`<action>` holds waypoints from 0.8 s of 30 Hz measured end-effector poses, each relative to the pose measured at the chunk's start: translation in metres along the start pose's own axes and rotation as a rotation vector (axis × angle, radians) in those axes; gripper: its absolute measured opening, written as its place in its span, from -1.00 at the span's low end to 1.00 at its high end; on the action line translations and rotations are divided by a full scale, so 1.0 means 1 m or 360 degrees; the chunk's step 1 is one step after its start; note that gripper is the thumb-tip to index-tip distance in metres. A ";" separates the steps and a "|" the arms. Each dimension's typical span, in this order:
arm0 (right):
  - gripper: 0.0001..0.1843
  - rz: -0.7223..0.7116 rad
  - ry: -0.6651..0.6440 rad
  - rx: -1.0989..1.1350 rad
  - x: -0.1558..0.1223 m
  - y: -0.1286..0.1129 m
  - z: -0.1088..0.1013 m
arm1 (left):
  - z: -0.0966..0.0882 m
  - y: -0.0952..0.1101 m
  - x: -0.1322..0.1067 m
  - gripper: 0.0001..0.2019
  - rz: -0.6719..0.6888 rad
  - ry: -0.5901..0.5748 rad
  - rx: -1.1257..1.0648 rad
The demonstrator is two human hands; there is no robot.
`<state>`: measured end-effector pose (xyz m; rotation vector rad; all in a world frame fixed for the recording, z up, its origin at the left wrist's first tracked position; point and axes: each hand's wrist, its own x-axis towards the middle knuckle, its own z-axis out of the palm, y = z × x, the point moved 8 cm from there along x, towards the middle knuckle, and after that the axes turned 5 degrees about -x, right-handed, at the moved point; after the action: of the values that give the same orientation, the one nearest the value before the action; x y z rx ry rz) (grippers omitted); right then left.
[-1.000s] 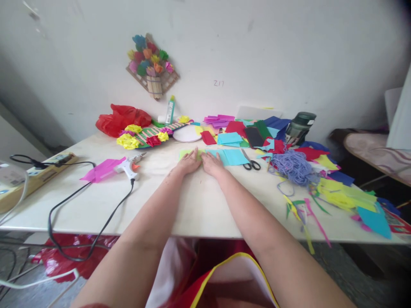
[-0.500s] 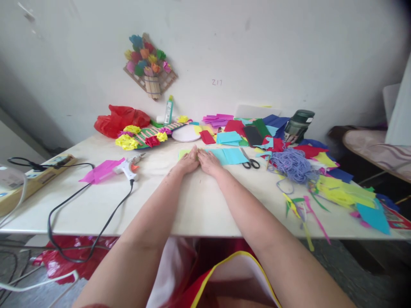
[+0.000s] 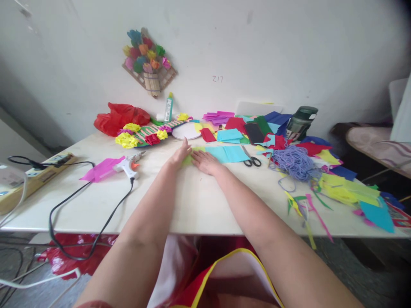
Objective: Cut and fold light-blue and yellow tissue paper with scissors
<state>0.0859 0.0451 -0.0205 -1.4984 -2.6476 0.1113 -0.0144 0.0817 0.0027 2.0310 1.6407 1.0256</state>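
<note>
A strip of yellow-green paper [image 3: 187,161] lies on the table beside a light-blue paper strip [image 3: 228,154], and the two meet under my right hand [image 3: 205,162]. That hand rests flat, palm down, its fingers spread over the yellow-green part. At the strip's left end is my left hand [image 3: 180,155], turned on its side with the thumb raised and fingers stretched toward the paper; it grips nothing that I can see. Black-handled scissors [image 3: 252,161] lie against the right end of the light-blue strip.
On the left are a glue gun [image 3: 129,167] with its cord, pink paper [image 3: 102,170] and a power strip [image 3: 48,175]. Behind sit a flower-decorated craft piece [image 3: 144,134] and a white disc [image 3: 186,131]. Purple yarn [image 3: 294,164], paper scraps and a dark bottle [image 3: 301,124] fill the right.
My hands have drawn apart: the left moved a little to the left with its thumb lifting, while the right slid slightly left over the paper. More yellow-green paper shows between them.
</note>
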 end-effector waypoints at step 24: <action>-0.37 0.0042 -0.0052 0.0028 0.005 0.006 0.009 | -0.035 -0.032 -0.022 -0.47 -0.0864 0.0054 0.0710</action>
<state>0.0875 0.0519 -0.0296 -1.5394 -2.6452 0.1621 -0.0636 0.0637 -0.0013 1.6298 2.4198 0.5351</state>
